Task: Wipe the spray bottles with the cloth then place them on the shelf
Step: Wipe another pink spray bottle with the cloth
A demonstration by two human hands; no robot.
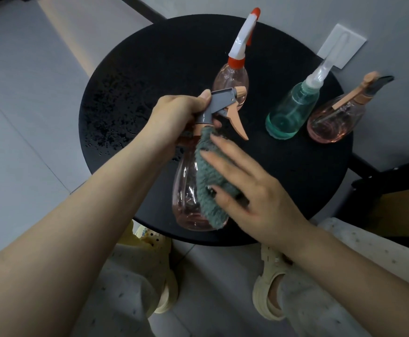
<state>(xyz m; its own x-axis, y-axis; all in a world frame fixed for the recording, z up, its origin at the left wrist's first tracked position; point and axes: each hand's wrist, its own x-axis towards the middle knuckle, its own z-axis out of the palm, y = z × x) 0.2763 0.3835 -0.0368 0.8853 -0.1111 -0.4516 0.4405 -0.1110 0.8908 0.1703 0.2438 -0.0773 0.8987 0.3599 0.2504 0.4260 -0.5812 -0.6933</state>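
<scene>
Pink spray bottle (188, 188) held tilted above the round black surface (150, 69), near its front edge. Our left hand (174, 117) grips its grey pump head; our right hand (254, 190), fingers straight, presses the grey-green cloth (208, 176) against its body. Behind, three bottles stand apart: orange-capped bottle (232, 76), teal bottle (291, 113), second pink bottle (337, 120). We find no legible labels.

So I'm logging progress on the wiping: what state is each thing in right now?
Pink clear bottle, grey head: held up, being wiped.
Grey-green fluffy cloth: pressed on it.
Left hand: grips head.
Right hand: flat on cloth.
Three other bottles: upright on table.
Round black table: wet.
</scene>
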